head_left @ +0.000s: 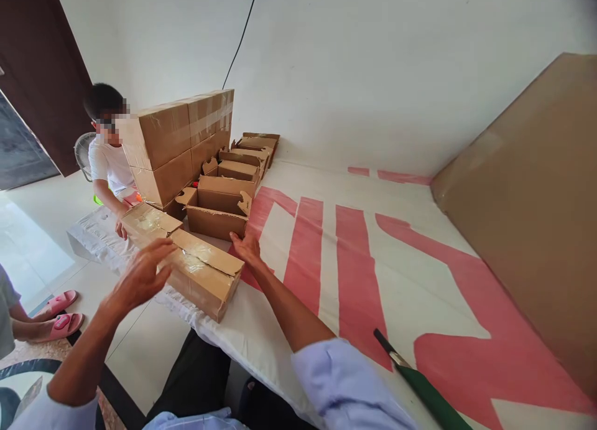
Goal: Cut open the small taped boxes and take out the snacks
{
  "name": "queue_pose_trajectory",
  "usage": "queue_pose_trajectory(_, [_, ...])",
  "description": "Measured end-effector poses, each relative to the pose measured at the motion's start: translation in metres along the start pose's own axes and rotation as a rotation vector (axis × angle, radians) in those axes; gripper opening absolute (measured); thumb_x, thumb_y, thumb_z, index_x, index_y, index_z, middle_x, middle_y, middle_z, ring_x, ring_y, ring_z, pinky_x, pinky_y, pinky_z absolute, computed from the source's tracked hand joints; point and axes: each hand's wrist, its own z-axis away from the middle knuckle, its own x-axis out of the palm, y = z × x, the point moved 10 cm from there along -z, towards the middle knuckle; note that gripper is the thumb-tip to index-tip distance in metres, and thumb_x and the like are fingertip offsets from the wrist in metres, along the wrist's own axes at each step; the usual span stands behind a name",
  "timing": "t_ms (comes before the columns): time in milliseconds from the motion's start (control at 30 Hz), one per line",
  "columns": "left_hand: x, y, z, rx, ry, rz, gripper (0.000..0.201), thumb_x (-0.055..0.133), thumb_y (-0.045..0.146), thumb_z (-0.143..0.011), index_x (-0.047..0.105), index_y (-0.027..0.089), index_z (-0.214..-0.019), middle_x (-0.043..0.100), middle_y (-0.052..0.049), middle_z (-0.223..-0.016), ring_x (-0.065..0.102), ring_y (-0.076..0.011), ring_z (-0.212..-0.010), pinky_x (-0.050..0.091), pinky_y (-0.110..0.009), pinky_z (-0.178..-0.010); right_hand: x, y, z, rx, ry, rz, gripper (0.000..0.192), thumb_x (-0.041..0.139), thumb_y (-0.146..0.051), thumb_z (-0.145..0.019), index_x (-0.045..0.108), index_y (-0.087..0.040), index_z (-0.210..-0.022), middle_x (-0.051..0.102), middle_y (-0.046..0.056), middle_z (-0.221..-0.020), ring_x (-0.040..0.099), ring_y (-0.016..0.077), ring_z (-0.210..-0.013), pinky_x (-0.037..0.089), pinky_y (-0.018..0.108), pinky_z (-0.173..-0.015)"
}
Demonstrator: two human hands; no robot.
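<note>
Taped carton (203, 274) lies between fingers at table (373, 274) edge; left hand (142, 274) fingers spread wide on near side, right hand (246, 246) flat, open at far end; press both ends evenly, keep carton square

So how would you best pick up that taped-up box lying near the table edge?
By its two long sides, one hand on each, probably. The taped box lies flat and is long, with its top sealed, so nothing offers a handle. The left hand already hovers at its near side and the right hand rests by the far side.
</note>
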Motion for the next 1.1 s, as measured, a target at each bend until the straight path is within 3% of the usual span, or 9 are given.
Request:
queue_pose_trajectory(100, [0.033,-0.013,0.027,-0.043,-0.049,-0.062,0.05,0.065,0.033,-0.093,0.063,0.02,-0.141,0.054,-0.018,-0.157,0.053,-0.0384,-0.144,0.048,-0.057,-0.118,-0.024,0.019,0.041,-0.01,-0.078,-0.108,0.051,0.063,-0.068,-0.085,0.069,-0.019,-0.094,0.077,0.012,-0.098,0.072,0.0331,-0.101,0.058,0.044,-0.086])
queue_pose_trajectory(200, [0.048,-0.008,0.029,-0.037,-0.008,-0.113,0.057,0.075,0.038,-0.088,0.061,0.022,-0.141,0.049,-0.019,-0.158,0.044,-0.0429,-0.149,0.045,-0.061,-0.119,-0.056,0.036,0.087,-0.011,-0.129,-0.219,0.064,0.056,-0.078,-0.087,0.074,-0.018,-0.102,0.08,0.013,-0.109,0.075,0.0308,-0.101,0.061,0.043,-0.085])
queue_pose_trajectory(300, [0.052,0.018,0.023,-0.046,0.043,-0.176,0.048,0.078,0.036,-0.086,0.065,0.023,-0.13,0.055,-0.018,-0.147,0.048,-0.0437,-0.14,0.048,-0.063,-0.113,-0.083,0.045,0.126,0.013,-0.146,-0.409,0.07,0.06,-0.082,-0.086,0.077,-0.021,-0.115,0.078,0.015,-0.125,0.074,0.0331,-0.115,0.06,0.047,-0.094])
queue_pose_trajectory(400, [0.062,0.059,0.028,-0.036,-0.017,-0.197,0.044,0.078,0.033,-0.086,0.067,0.022,-0.127,0.058,-0.019,-0.142,0.052,-0.0449,-0.129,0.053,-0.066,-0.101,-0.103,0.048,0.152,0.016,-0.126,-0.536,0.072,0.064,-0.083,-0.083,0.077,-0.024,-0.122,0.077,0.014,-0.129,0.071,0.0343,-0.123,0.059,0.05,-0.097])
queue_pose_trajectory(533, [0.069,0.103,0.045,0.112,-0.057,0.077,0.042,0.068,0.028,-0.093,0.065,0.027,-0.135,0.063,-0.014,-0.144,0.058,-0.037,-0.13,0.055,-0.056,-0.105,-0.141,0.057,0.174,-0.018,-0.014,-0.555,0.068,0.067,-0.078,-0.085,0.078,-0.024,-0.123,0.077,0.011,-0.13,0.07,0.0338,-0.123,0.059,0.049,-0.101])
queue_pose_trajectory(633, [0.056,0.08,0.038,0.034,0.074,0.27,0.036,0.054,0.022,-0.098,0.07,0.024,-0.131,0.067,-0.014,-0.139,0.065,-0.0289,-0.126,0.054,-0.046,-0.109,-0.169,0.07,0.183,-0.003,0.068,-0.562,0.066,0.069,-0.076,-0.085,0.078,-0.024,-0.125,0.077,0.011,-0.132,0.069,0.0336,-0.125,0.059,0.05,-0.102])
queue_pose_trajectory(700, [0.06,0.056,0.022,-0.036,0.067,0.346,0.033,0.053,0.02,-0.096,0.075,0.021,-0.121,0.071,-0.014,-0.131,0.069,-0.0276,-0.119,0.058,-0.041,-0.1,-0.178,0.074,0.187,-0.003,0.086,-0.567,0.067,0.071,-0.075,-0.084,0.078,-0.025,-0.126,0.076,0.012,-0.132,0.069,0.034,-0.126,0.058,0.052,-0.104])
queue_pose_trajectory(933, [0.109,0.011,-0.016,-0.256,-0.1,0.692,0.02,0.065,0.03,-0.084,0.078,0.017,-0.092,0.077,-0.005,-0.083,0.069,-0.017,-0.073,0.052,-0.026,-0.066,-0.165,0.059,0.196,-0.066,0.014,-0.495,0.068,0.066,-0.077,-0.086,0.077,-0.027,-0.131,0.073,0.01,-0.139,0.064,0.0352,-0.133,0.055,0.055,-0.11])
queue_pose_trajectory(1100, [0.117,0.007,-0.016,-0.307,-0.113,0.798,0.02,0.07,0.032,-0.075,0.078,0.017,-0.086,0.077,-0.003,-0.084,0.067,-0.0161,-0.071,0.05,-0.025,-0.064,-0.163,0.062,0.203,-0.063,0.015,-0.467,0.076,0.062,-0.081,-0.087,0.072,-0.026,-0.138,0.069,0.012,-0.145,0.062,0.0359,-0.135,0.058,0.053,-0.105])
